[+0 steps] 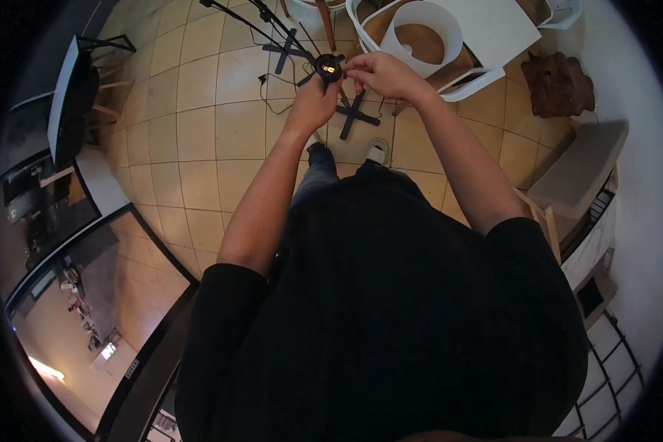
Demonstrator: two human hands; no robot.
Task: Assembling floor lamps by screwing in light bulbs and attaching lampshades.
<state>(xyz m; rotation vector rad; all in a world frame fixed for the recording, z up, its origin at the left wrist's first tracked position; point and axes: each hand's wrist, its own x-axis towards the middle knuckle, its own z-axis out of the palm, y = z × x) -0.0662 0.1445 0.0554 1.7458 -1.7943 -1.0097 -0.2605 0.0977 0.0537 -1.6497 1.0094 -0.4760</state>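
My left hand is wrapped round a small black round fitting with yellow glowing marks on its top face. It is held upright in front of me, above the floor. Close against its right side is my right hand, thumb and fingertips pinched together. Whatever lies between those fingertips is too small to make out. Thin black rods run up and left from behind the fitting. Below it, a black cross-shaped base stands on the tiles near my feet.
A white cylindrical shade sits at a white table with white chairs. Another black cross base and a loose cable lie on the floor. A brown carved wooden piece and grey cushion are right; large dark-framed screens stand left.
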